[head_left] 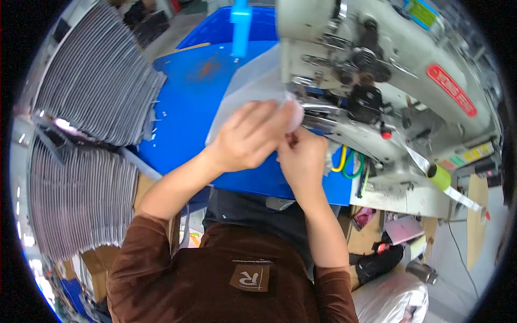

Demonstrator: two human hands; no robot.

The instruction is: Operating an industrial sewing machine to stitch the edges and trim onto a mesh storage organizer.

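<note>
In front of the grey sewing machine, my two hands meet at the edge of the blue tabletop (pixel 183 124). My left hand (pixel 247 134) lies over a translucent whitish sheet (pixel 242 89); its fingers are bent together and smeared by motion. A pale pinkish piece (pixel 297 116) shows by those fingertips, too blurred to name. My right hand (pixel 304 156) is closed in a pinch just below it, and what it grips is hidden. From under the left hand, the sheet reaches up beside the sewing machine (pixel 334 102).
Tall stacks of grey layered pieces (pixel 97 75) stand at the left. A blue bin (pixel 215 24) lies beyond the table, with a bright blue upright part (pixel 240 27) before it. Scissors with yellow and green handles (pixel 353 164) rest right of my right hand. Brownish dust (pixel 207 69) marks the tabletop.
</note>
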